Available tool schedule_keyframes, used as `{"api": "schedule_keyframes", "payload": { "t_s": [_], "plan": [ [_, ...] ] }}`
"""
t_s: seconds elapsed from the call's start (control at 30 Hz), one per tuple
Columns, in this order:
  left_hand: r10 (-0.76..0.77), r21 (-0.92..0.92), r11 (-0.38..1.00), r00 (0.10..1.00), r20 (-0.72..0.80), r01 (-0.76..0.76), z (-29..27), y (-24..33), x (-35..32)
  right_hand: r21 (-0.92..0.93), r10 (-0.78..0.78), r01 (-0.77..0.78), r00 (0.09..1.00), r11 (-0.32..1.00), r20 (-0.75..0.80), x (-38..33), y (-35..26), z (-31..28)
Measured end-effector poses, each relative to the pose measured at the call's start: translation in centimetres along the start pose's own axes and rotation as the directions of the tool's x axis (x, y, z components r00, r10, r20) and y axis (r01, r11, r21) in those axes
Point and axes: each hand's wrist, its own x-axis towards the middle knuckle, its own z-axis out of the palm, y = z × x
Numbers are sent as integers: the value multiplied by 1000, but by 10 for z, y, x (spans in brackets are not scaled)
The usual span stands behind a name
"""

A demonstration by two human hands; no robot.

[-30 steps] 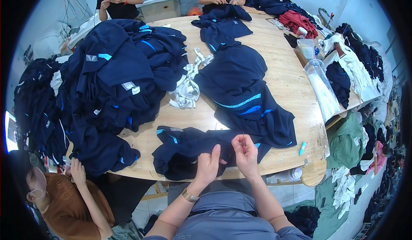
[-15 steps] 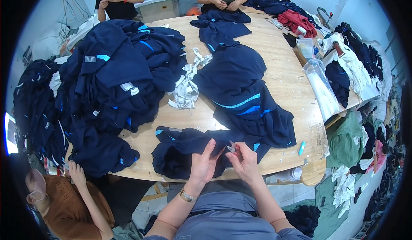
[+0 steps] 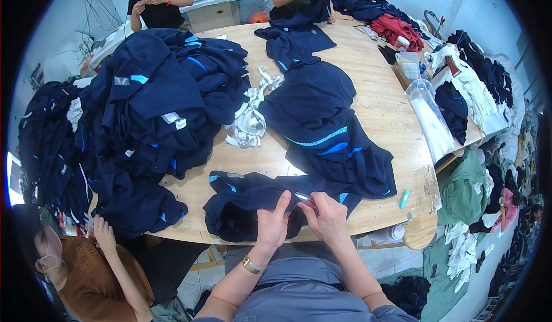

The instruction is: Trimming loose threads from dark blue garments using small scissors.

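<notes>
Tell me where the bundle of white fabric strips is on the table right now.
In the head view the white fabric strips lie mid-table, left of centre, between the big navy pile and the spread navy garment, beyond both hands.

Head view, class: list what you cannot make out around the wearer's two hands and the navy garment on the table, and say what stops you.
- Small shiny tool between the hands: too small to identify.
- Right hand grip: fingers curl over it, so its hold is unclear.
- Navy garment: its crumpled folds and the left hand hide its type.
- Small turquoise object near the table edge: too small to name.
</notes>
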Motion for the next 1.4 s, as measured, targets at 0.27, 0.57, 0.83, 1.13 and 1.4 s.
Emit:
{"api": "schedule_keyframes", "payload": {
  "t_s": [0.27, 0.57, 0.83, 1.13, 1.4],
  "plan": [
    [23, 169, 985, 1000, 19, -26, -16, 6, 1, 587, 429, -370, 902, 720, 44, -9, 26, 9],
    [-410, -498, 780, 911, 49, 379, -37, -12, 25, 585, 454, -621, 783, 521, 426, -12, 35, 27],
    [-395, -72, 919, 910, -124, 388, -37, -38, 16, 487, 388, -453, 892, 747, 234, -28, 39, 40],
    [-319, -206, 926, 948, 14, 315, -60, -17, 20, 598, 268, -337, 942, 727, 205, -16, 27, 20],
    [-367, -238, 907, 929, -47, 347, -57, -7, 18, 611, 356, -604, 796, 512, 490, -12, 37, 20]
  ]
}}
